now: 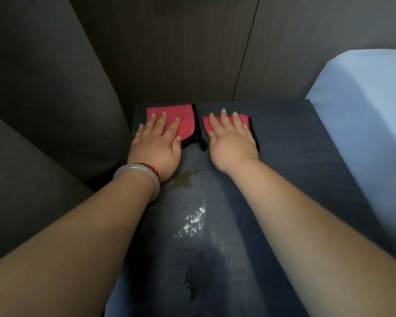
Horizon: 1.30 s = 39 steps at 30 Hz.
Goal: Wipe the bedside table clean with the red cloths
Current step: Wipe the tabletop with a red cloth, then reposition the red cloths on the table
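We find the left hand and right hand each spread flat, pressing 1 cloth apiece on the worktop; powder lies nearer.

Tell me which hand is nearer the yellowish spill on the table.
Left. The left hand lies flat on its red cloth, wrist almost over the yellowish spill. The right hand is flat on the other cloth, farther up and right.

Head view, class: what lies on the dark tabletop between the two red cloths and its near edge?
Three messes: a yellowish stain, scattered white powder and a dark wet patch, all on the dark tabletop.
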Tool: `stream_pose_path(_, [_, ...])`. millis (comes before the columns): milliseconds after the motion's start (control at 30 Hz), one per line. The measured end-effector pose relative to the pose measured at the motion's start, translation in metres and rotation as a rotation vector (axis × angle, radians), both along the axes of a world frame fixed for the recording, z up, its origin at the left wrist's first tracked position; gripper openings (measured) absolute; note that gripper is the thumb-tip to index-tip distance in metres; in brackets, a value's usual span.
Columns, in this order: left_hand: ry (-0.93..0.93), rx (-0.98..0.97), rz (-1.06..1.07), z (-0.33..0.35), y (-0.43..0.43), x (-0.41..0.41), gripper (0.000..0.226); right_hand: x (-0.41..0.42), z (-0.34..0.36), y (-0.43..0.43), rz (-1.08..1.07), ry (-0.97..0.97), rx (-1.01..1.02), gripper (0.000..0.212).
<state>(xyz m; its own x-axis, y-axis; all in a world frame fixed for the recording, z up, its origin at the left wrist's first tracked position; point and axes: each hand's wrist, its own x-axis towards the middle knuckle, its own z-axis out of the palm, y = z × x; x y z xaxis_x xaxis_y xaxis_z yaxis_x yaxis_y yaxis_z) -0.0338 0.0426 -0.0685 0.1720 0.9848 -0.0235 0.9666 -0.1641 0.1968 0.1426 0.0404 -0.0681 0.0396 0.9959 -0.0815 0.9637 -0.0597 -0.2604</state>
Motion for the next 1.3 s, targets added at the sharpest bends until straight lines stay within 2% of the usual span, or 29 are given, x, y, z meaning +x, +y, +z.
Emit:
stream_pose_path(100, [-0.004, 0.004, -0.001, 0.000, 0.000, 0.000, 0.055, 0.004, 0.002, -0.069, -0.029, 0.014, 0.046, 0.053])
stream_pose_path(167, [-0.006, 0.006, 0.001, 0.001, -0.001, -0.001, 0.055, 0.007, 0.001, -0.078, -0.068, -0.005, 0.035, 0.053])
stream_pose_path(333, [-0.006, 0.001, 0.001, 0.001, -0.002, -0.001, 0.054, 0.011, 0.000, 0.006, -0.220, -0.040, -0.025, 0.055])
stream_pose_path(467, [-0.007, 0.014, 0.005, 0.001, -0.001, 0.000, 0.054, 0.000, 0.009, 0.059, -0.082, -0.005, -0.114, 0.055])
stream_pose_path(633, [-0.008, 0.001, -0.001, 0.001, -0.001, 0.000, 0.055, -0.003, 0.000, -0.014, 0.109, 0.003, 0.043, 0.052])
stream_pose_path(700, [-0.005, -0.010, -0.001, 0.001, -0.001, 0.000, 0.055, 0.024, 0.000, -0.028, 0.037, -0.037, 0.019, 0.052])
stream_pose_path(767, [0.001, -0.005, 0.000, 0.001, 0.000, 0.000, 0.054, 0.051, 0.004, -0.018, -0.129, -0.067, -0.087, 0.052])
stream_pose_path(833, [0.003, 0.007, 0.001, 0.001, 0.000, 0.000, 0.054, 0.052, 0.009, -0.013, -0.227, -0.057, -0.114, 0.053])
stream_pose_path(967, [-0.009, 0.023, 0.002, 0.000, 0.001, -0.001, 0.054, -0.011, 0.005, -0.058, 0.001, -0.026, 0.052, 0.056])
stream_pose_path(1067, [-0.008, 0.009, -0.004, 0.001, 0.001, -0.001, 0.054, -0.023, 0.010, -0.094, 0.165, 0.086, 0.005, 0.054])
stream_pose_path(1133, [-0.008, 0.012, -0.008, 0.002, 0.000, 0.000, 0.054, -0.003, 0.021, -0.094, 0.145, 0.257, -0.059, 0.054])
stream_pose_path(1167, [-0.015, 0.018, -0.008, 0.003, -0.001, 0.000, 0.053, 0.008, 0.022, -0.093, 0.119, 0.281, -0.062, 0.054])
stream_pose_path(1300, [-0.079, 0.109, -0.050, 0.008, -0.011, -0.002, 0.051, 0.016, 0.011, -0.104, 0.099, 0.003, 0.010, 0.055])
